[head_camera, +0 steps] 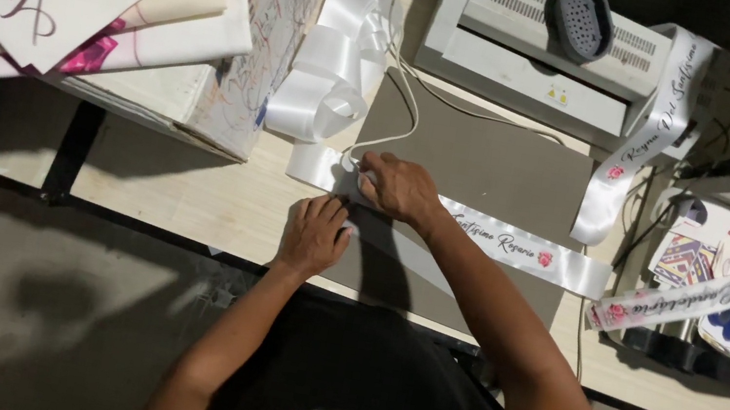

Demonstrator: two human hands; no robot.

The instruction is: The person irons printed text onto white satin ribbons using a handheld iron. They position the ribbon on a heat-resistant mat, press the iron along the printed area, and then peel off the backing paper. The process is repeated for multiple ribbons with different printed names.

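Note:
A white satin ribbon sash [516, 247] with dark script and a small red flower print lies flat across a grey board [491, 162] on the wooden table. My right hand [400, 187] presses down on the sash near its left end, fingers curled over the ribbon. Just below and to the left, my left hand [313, 235] rests palm down on the sash's lower edge and the board. A loose coil of plain white ribbon [325, 90] lies beyond my hands.
A grey laminator-like machine [548, 58] stands at the back, with another printed sash [642, 143] draped over it. Stacked printed sheets and boxes [121, 6] fill the left. More printed ribbons and patterned papers [727, 285] lie at the right. A white cable [410, 114] crosses the board.

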